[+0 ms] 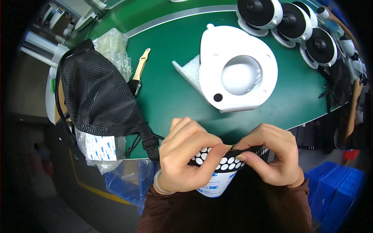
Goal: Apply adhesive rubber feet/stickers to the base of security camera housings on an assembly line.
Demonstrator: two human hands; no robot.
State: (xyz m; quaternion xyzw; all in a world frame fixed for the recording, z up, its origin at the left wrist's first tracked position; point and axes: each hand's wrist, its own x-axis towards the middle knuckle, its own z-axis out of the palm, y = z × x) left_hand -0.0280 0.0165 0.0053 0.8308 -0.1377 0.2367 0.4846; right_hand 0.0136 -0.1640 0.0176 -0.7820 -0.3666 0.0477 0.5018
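Near the table's front edge, my left hand (190, 157) and my right hand (274, 155) pinch a black strip (230, 166) covered with rows of white round dots. The strip curves between my thumbs and bent fingers. Below it hangs a white backing sheet with blue print (217, 185), close against my dark clothing. My fingers hide the strip's ends and part of its upper edge. Beyond my hands, a white plastic housing (237, 42) with a large round opening lies on the green table (163, 93). A piece of white foam sheet (191, 73) sticks out from under its left side.
On the left are a black mesh bag (97, 89), clear bubble wrap (116, 48), a wooden-handled brush (142, 64) and a stack of blue-printed white sheets (101, 147). Several black-and-white round devices (293, 21) stand far right. Blue bins (334, 194) sit lower right; another person's arm (352, 106) shows beyond.
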